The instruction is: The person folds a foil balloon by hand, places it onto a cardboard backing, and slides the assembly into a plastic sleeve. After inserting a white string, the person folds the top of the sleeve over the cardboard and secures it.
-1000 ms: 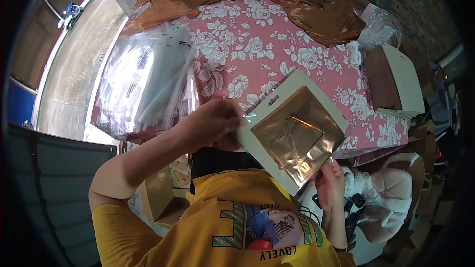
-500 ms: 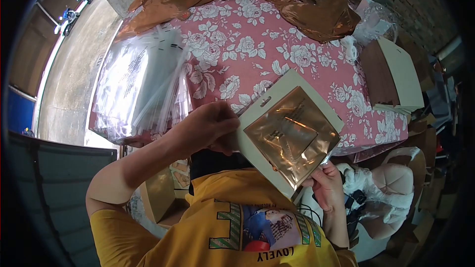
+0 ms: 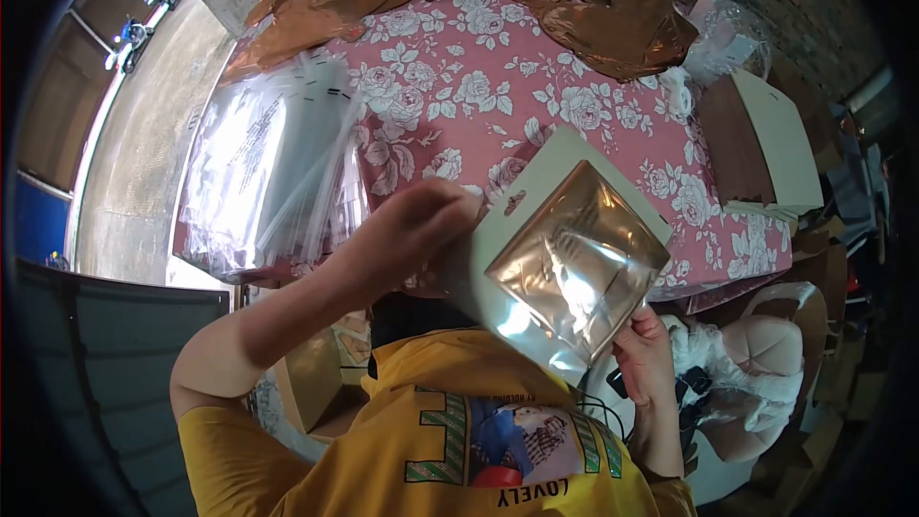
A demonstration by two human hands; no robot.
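In front of my body is a pale card (image 3: 558, 152) with a hang hole, tilted cornerwise. A folded copper-coloured foil packet (image 3: 584, 249) lies over its face, and clear shiny plastic shows along its lower left edge. My right hand (image 3: 646, 349) pinches the package at its lower right corner, thumb in front. At the left edge, beside the hang hole, my left hand (image 3: 431, 220) is closed, its fingers bent and partly turned away. What it grips, perhaps the clear plastic, I cannot make out.
On the flowered pink tablecloth (image 3: 469, 86) lie clear plastic bags (image 3: 258, 163) at left and copper foil sheets (image 3: 613, 19) along the back. A stack of pale cards (image 3: 766, 148) stands at right. Below it is a cushioned chair (image 3: 756, 354), and a cardboard box (image 3: 311, 378) sits at lower left.
The package has shifted slightly right and tilted, so its foil and plastic catch more light. Both hands have moved a little right with it, the left also slightly up.
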